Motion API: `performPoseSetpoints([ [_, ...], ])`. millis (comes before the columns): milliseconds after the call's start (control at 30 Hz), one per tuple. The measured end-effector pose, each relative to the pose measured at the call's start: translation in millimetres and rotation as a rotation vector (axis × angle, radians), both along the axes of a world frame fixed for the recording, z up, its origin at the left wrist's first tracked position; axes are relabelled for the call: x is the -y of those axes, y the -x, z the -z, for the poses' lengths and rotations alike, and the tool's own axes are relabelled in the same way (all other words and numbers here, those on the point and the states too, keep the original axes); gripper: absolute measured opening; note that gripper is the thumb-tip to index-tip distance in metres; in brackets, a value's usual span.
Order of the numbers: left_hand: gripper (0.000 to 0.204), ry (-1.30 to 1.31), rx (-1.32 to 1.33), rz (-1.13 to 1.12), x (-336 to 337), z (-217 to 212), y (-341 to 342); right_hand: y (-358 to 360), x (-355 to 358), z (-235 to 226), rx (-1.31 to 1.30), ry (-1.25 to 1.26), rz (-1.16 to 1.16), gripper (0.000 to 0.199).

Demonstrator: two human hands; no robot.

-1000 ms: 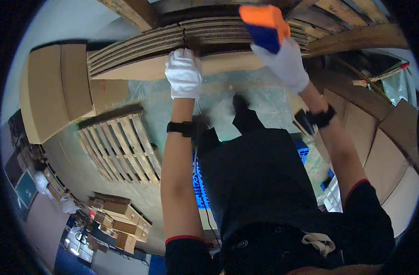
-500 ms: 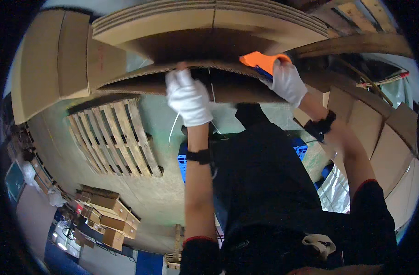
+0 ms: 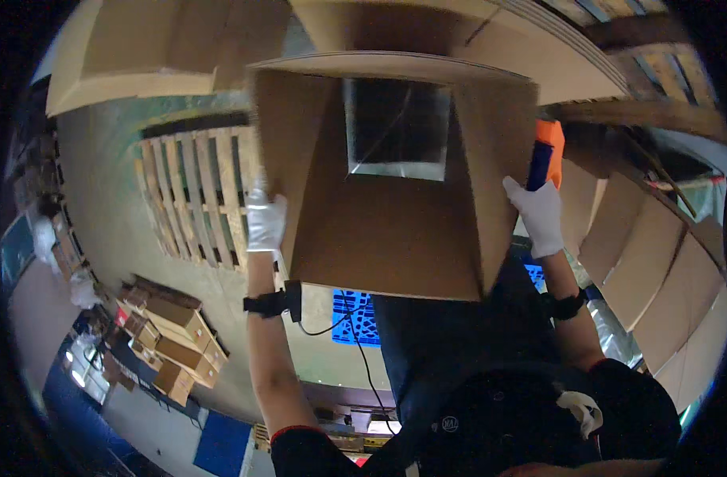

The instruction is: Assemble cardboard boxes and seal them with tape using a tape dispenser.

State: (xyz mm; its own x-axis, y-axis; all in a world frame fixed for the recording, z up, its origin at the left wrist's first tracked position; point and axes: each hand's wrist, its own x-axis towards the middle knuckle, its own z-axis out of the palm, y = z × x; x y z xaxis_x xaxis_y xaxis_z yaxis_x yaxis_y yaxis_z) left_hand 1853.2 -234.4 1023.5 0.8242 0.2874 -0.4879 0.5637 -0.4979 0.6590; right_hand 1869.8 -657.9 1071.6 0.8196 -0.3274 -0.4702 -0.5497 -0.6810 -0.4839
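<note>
Brown corrugated cardboard fills the middle of the view: one large open-ended cardboard box [image 3: 387, 222], held up in front of the person, its far end showing as a square opening with a dim interior. The left hand [image 3: 265, 222], in a white glove, grips the box's left edge, fingers wrapped around the wall. The right hand [image 3: 538, 215], also white-gloved, presses against the box's right wall while grasping one orange-and-blue handheld tool [image 3: 544, 155], which stands upright just beside the box's right edge.

Each wrist carries one black wrist strap; the left one [image 3: 274, 302] has a thin dark cable hanging from it, the right one [image 3: 568, 306] sits just above the dark sleeve.

Behind the box, a stack of large flat cardboard sheets [image 3: 164, 56] lies along the top of the view, with more sheets bending away toward the upper right. One pale wooden slatted pallet [image 3: 196, 199] rests on the greenish floor [image 3: 101, 199] to the left of the box. Farther left and lower, a cluster of several small brown cartons [image 3: 168, 334] sits piled together; their exact count is hard to tell. More flat brown cardboard panels [image 3: 657, 262] lean along the right side. A blue perforated plastic panel [image 3: 355, 314] shows on the floor just beneath the box's lower edge.
</note>
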Motion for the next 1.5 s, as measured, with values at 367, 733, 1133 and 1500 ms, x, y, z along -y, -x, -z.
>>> performPoseSetpoints([
  [367,0.074,-0.789,-0.092,0.49,176.4,93.7,36.3,30.6,32.7,56.8,-0.002,0.046,-0.032,0.033],
  [733,0.063,-0.557,-0.173,0.975,116.0,117.4,27.9,-21.7,-127.6,89.4,0.203,0.189,-0.97,0.023],
  [1133,0.073,-0.445,0.444,0.831,75.7,25.7,145.5,-59.9,-144.2,166.9,0.082,0.242,-1.08,0.035],
  [1500,0.121,-0.682,-0.637,0.142,162.1,130.0,-11.3,-201.4,-53.8,74.3,0.334,0.346,-0.753,0.057],
])
